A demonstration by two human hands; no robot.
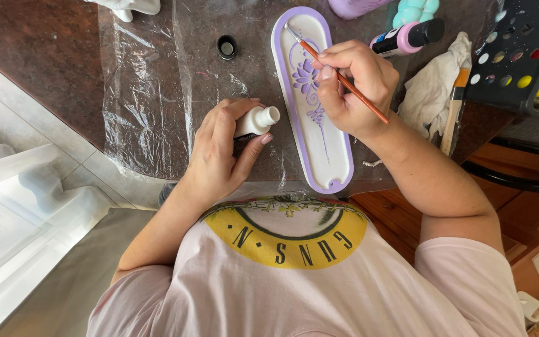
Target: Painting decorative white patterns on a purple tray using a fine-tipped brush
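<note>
Left hand (219, 153) grip: white plastic bottle (256, 120) | right hand (350, 87) grip: thin brush (344, 81) | glossy oval tray (329, 159)

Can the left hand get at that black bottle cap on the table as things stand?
Probably not freely: the left hand is wrapped around a small white bottle. The black cap lies uncovered on the plastic sheet beyond it, with nothing between.

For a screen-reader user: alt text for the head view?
The right hand holds a thin orange paintbrush over a long oval white tray with lilac rim; the left hand grips a small white paint bottle.
</note>
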